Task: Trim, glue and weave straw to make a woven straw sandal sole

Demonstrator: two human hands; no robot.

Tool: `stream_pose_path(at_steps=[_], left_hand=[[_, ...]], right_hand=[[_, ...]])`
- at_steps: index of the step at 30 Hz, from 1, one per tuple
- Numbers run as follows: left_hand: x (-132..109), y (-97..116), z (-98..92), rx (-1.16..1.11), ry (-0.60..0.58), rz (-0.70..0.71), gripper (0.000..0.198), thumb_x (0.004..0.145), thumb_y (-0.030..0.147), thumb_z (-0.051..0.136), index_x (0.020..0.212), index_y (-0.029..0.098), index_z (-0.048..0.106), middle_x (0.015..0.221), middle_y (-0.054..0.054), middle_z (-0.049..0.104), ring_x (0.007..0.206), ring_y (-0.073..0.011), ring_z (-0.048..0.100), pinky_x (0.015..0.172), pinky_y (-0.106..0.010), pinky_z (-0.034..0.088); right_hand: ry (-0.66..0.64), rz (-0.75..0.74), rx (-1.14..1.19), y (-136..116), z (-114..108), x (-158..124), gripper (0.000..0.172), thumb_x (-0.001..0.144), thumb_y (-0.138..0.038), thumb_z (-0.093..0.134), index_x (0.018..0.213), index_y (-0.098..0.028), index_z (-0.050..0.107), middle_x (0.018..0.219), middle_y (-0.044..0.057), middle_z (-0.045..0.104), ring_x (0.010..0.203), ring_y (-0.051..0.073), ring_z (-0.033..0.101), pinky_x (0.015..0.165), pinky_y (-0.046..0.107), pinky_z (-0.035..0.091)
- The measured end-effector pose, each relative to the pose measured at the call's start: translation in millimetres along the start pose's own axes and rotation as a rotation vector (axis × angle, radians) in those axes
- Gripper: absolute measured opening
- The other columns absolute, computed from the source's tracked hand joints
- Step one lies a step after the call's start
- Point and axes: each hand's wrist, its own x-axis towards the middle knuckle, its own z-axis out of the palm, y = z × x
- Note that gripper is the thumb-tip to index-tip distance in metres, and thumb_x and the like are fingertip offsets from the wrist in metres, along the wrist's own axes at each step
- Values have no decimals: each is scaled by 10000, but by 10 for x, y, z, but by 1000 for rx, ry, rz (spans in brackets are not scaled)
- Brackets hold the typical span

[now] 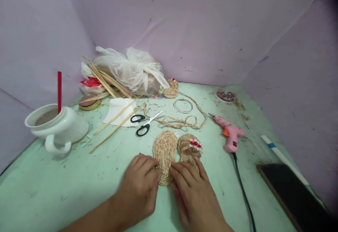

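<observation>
A plain woven straw slipper sole (pixel 165 151) lies flat in front of me, between both hands. The fingers of my left hand (pixel 141 184) are curled against its left edge. My right hand (pixel 195 193) grips the sole's lower right edge with its fingertips, the thumb tucked below. Its outer fingers lie across the lower part of a second woven straw slipper (pixel 186 151), which has a strap with red and white beads (pixel 195 144). That slipper's heel is hidden under my right hand.
Scissors (pixel 146 123), braided straw cord (pixel 182 123) and a metal ring (pixel 183 106) lie behind the soles. A pink glue gun (pixel 229 131) and a phone (pixel 295 193) are at right. At left are a white pot (pixel 71 124), straw strips (pixel 116 128) and a plastic bag (pixel 132 71).
</observation>
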Motion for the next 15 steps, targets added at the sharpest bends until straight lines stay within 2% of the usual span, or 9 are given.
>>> stream_pose_path(at_steps=[3,4,6,8,10,12,15], left_hand=[[55,-97,-75,-42,148,-221,122,798,133,478,815,189,585,795,-43,651,728,-165,603,671,-301,495],[72,-120,-100,-41,158,-299,115,803,160,481,816,189,592,766,-29,657,680,-152,608,627,-274,499],[94,-130,-130,-49,99,-388,132,806,194,475,807,189,607,717,-9,660,592,-132,600,549,-241,491],[94,-92,-129,-87,10,-371,157,806,188,457,805,188,614,709,-10,656,584,-129,595,534,-231,485],[71,-29,-107,-134,-28,-335,173,811,170,436,802,185,608,725,-24,646,633,-136,599,570,-238,490],[35,23,-88,-180,-38,-343,184,823,171,422,776,186,600,686,-16,629,604,-127,582,558,-232,479],[-8,43,-105,-240,-114,-402,198,836,197,424,713,198,579,537,35,562,457,-99,506,439,-197,420]], right_hand=[[26,51,8,33,-56,14,270,761,-124,504,1007,-198,589,996,62,663,923,230,576,916,466,345],[46,81,-15,29,-67,28,245,768,-149,520,996,-207,587,999,63,657,917,234,571,872,449,367],[60,156,-70,-5,-64,68,178,782,-213,541,951,-218,596,997,69,657,897,250,565,778,428,387],[59,235,-76,-56,-25,114,112,790,-243,533,870,-222,609,967,67,670,866,261,564,736,426,378],[84,270,-41,-94,24,138,86,781,-230,527,805,-220,609,945,62,681,853,264,561,760,446,362],[95,245,10,-98,56,122,68,766,-211,540,781,-227,604,958,49,681,871,258,559,801,457,350],[46,170,79,-56,40,32,103,758,-189,566,840,-245,594,1005,26,669,919,240,556,822,434,367]])
